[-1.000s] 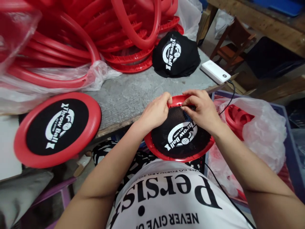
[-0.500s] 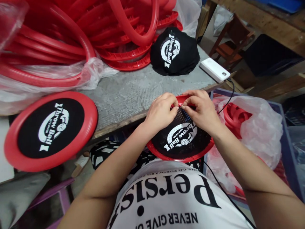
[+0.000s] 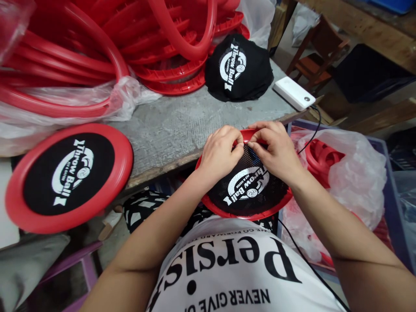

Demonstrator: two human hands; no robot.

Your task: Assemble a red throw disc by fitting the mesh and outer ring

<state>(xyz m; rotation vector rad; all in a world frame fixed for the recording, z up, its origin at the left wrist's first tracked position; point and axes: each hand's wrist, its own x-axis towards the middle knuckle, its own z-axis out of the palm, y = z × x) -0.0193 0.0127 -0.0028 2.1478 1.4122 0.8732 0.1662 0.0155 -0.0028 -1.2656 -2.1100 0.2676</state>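
Note:
A red plastic ring (image 3: 224,211) rests against my lap and the table edge, with black mesh fabric (image 3: 256,203) printed "Throw Ball" stretched across it. My left hand (image 3: 224,149) pinches the mesh edge at the ring's far rim. Right beside it, my right hand (image 3: 273,147) pinches the same edge, thumb and forefinger close to the rim. The fingertips of both hands nearly meet there. On the left lies a red disc (image 3: 16,190) with a black printed centre. A stack of black printed mesh pieces (image 3: 256,82) sits at the back of the table.
Many red rings (image 3: 182,82) are piled at the back left, partly in clear plastic (image 3: 128,97). A white power bank (image 3: 294,93) with a black cable lies at the table's (image 3: 162,130) right edge. A blue crate (image 3: 390,190) with bagged red parts stands to the right.
Both hands stay at the far rim of the ring, with only slight finger movement. The view has shifted very slightly.

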